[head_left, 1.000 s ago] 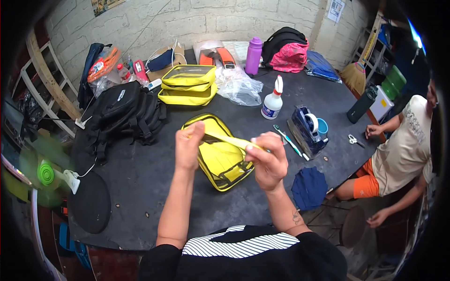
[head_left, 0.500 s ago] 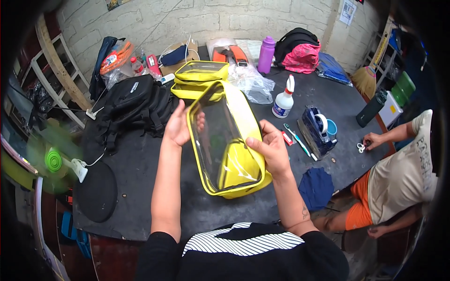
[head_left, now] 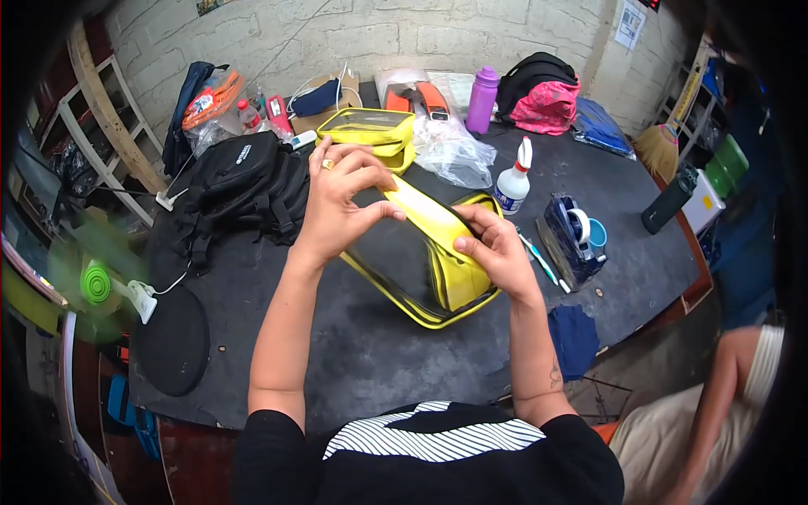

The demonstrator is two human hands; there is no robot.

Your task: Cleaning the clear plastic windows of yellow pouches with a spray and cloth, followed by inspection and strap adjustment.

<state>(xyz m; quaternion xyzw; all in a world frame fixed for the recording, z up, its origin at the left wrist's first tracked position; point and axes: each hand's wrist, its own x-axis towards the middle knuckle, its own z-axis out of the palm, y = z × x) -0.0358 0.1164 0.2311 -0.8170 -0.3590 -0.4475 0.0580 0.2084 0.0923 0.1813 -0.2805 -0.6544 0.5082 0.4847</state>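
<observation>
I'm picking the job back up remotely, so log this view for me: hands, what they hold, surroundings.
left hand: holds the clear-panelled yellow case by its band
right hand: grips the same band, farther right
beyond: another yellow case
left side: black backpack
right side: white bottle, toothbrush, tape dispenser

Blk bkpk [head_left: 240, 178] on L of dark tbl [head_left: 396, 370], blurred green fan [head_left: 97, 284] far L; purple btl [head_left: 482, 103] nr blk/pink bag [head_left: 545, 101] at back; white spray btl [head_left: 511, 183] R of ctr; tape dispenser [head_left: 566, 244] w/ toothbrush [head_left: 544, 263] alongside; navy cloth [head_left: 574, 341] nr R edge; broom [head_left: 657, 151] past tbl's R side
</observation>
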